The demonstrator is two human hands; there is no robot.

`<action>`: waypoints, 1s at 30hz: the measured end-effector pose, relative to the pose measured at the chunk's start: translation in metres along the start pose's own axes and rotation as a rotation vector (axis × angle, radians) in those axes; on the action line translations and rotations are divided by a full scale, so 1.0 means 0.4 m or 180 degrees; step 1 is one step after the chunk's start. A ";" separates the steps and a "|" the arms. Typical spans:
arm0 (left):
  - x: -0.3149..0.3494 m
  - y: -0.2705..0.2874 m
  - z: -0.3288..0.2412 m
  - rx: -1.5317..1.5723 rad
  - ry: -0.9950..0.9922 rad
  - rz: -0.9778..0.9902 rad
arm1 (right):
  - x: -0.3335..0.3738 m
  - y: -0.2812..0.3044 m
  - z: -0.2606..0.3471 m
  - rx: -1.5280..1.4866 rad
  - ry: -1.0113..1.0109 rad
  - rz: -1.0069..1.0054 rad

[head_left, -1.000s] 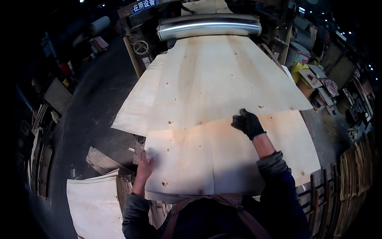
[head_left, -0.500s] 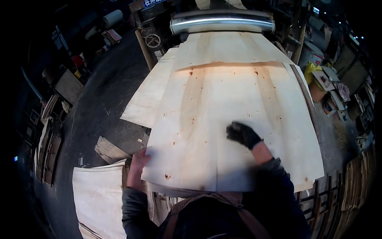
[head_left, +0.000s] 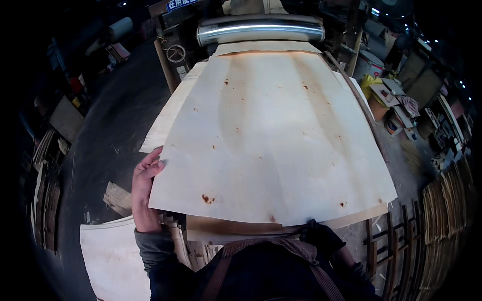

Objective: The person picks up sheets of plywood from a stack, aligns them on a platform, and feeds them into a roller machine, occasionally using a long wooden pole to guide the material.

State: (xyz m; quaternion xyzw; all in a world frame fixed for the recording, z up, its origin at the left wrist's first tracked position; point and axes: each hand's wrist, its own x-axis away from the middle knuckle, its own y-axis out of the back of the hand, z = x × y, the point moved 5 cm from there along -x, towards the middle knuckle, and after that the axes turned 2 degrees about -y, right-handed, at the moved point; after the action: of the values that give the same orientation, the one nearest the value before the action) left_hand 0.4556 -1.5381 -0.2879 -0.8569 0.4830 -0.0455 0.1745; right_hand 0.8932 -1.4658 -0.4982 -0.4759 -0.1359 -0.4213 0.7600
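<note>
Veneer sheet (head_left: 271, 140) lies between left grip (head_left: 143, 193), right grip (head_left: 321, 236).

A: Top veneer sheet (head_left: 271, 140)?
B: Thin pale wood, matt, smooth, rust-brown knot spots.
A: Roller (head_left: 260, 31)?
B: Polished metal, glossy.
A: Right hand (head_left: 321, 236)?
B: Dark cloth glove; left hand (head_left: 144, 188) bare

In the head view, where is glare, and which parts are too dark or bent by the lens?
Head view: glare streaks the metal roller; the veneer sheet is evenly lit, its edges bowed by the fisheye; the rim and gloved right hand fall dark.
</note>
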 end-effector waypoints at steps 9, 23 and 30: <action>-0.121 0.108 0.105 -0.0230 0.0155 -0.0290 | -0.051 -0.104 0.268 -0.0216 0.1222 0.0071; 0.007 0.236 0.520 -0.3968 -0.0223 -0.0233 | -0.647 -0.197 0.796 -0.0470 0.1529 0.1205; 0.022 0.185 0.401 -0.1719 0.0979 -0.0745 | -0.584 -0.167 0.489 0.0251 0.0660 0.0953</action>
State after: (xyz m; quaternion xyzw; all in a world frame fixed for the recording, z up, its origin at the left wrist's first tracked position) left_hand 0.4395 -1.5396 -0.4640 -0.9049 0.3966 -0.0644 -0.1404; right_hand 0.7380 -1.1953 -0.4997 -0.4146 -0.0010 -0.3447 0.8422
